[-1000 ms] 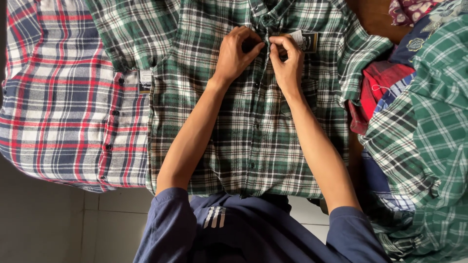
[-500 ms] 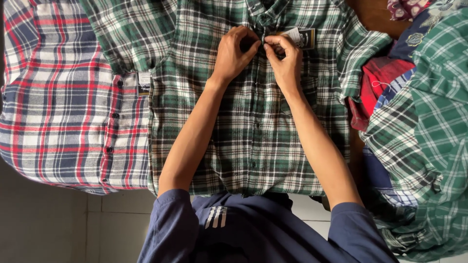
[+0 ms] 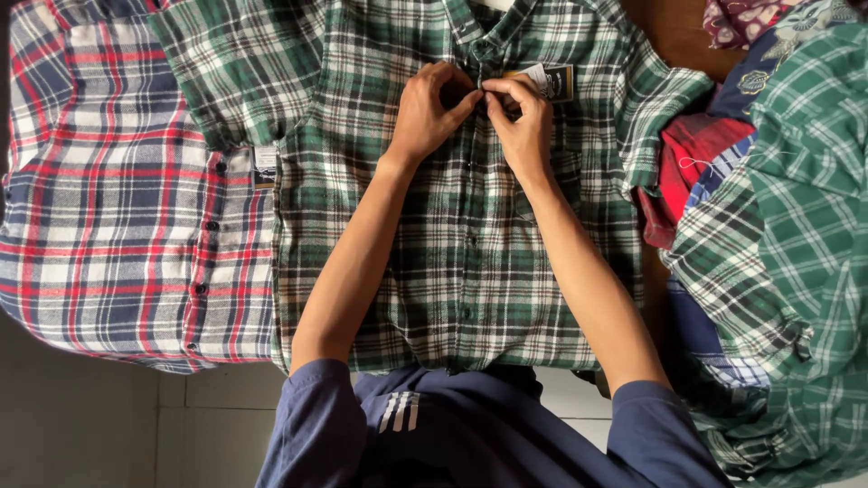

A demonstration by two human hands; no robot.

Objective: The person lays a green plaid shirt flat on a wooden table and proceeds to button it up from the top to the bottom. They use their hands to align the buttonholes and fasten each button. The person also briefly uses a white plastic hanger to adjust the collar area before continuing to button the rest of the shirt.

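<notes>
Green-and-white plaid cloth filled the middle of the view: a green plaid shirt [image 3: 470,235] lay flat in front of the person, collar at the far end. Both hands met on its front placket just below the collar. The left hand [image 3: 429,113] pinched the placket edge between thumb and fingers, and the right hand [image 3: 520,122] gripped the facing edge at a button, fingertips touching. Judging from the closed front, the lower buttons seemed done and only the top 1 or 2 looked left. A paper tag [image 3: 550,81] sat just beside the right hand. Room was tight: a red-and-blue plaid shirt [image 3: 117,208] overlapped the left edge, a heap of plaid clothes [image 3: 778,253] crowded the right, and pale floor tiles [image 3: 136,425] showed near the person.
</notes>
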